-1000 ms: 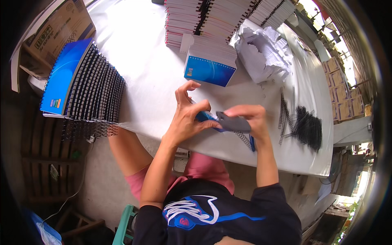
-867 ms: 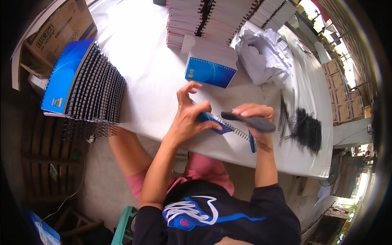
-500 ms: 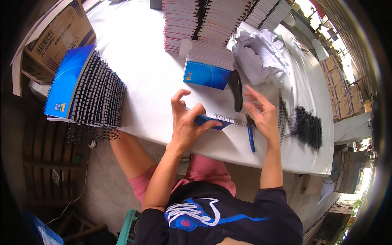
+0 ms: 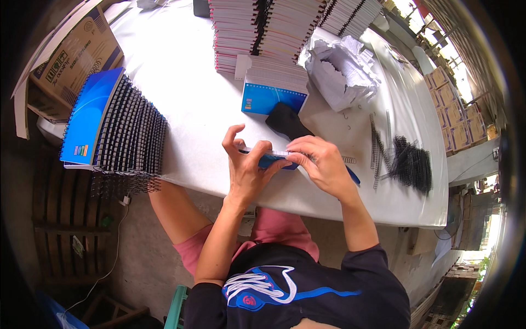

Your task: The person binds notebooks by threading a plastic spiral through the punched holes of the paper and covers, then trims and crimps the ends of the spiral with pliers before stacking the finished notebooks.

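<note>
A cardboard box stands left; brown cartons are stacked right.

Counter: white. Above counter: notepad, blue. Counter left end: notebook stack, blue-covered; right end: coils, black.

Workshop: notebook stacks, loose coils.
</note>
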`<state>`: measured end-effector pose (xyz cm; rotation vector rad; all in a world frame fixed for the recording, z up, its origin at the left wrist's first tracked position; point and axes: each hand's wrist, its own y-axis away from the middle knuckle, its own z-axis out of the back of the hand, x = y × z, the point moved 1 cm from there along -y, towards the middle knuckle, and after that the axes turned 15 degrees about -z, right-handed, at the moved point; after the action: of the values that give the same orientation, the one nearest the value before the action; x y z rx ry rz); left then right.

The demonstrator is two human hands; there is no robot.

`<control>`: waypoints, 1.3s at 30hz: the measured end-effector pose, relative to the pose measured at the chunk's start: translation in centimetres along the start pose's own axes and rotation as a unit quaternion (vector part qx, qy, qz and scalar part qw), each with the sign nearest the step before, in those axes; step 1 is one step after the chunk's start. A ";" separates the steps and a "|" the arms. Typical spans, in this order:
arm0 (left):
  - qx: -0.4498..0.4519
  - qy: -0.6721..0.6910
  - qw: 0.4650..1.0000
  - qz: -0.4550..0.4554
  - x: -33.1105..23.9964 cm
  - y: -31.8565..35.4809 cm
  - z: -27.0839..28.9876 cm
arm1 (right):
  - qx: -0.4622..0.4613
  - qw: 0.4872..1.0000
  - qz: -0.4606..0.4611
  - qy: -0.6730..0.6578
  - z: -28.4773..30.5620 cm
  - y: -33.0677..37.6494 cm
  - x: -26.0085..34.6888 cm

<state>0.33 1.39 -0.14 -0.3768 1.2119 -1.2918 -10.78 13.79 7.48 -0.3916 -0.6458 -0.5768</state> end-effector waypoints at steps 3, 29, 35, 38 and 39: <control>0.014 0.012 1.000 0.006 0.1 0.0 0.1 | 0.022 0.999 -0.025 -0.025 0.2 -0.5 -0.1; 0.034 -0.007 0.999 0.020 0.6 -0.5 -0.1 | 0.002 0.988 -0.032 0.149 -0.4 0.7 2.1; 0.038 0.008 0.999 0.031 0.4 -0.7 0.1 | -0.086 0.980 -0.063 0.167 -2.4 0.7 1.6; 0.041 0.028 0.998 0.032 0.4 -0.6 0.4 | -0.073 0.985 -0.084 0.130 -2.3 0.8 1.0; 0.045 0.045 0.997 0.041 0.5 -0.3 0.5 | -0.047 0.989 -0.099 0.099 -2.1 0.7 0.8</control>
<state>0.47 0.62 0.07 -0.2041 1.2278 -1.2977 -8.92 13.02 6.36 -0.3547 -0.4711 -0.8275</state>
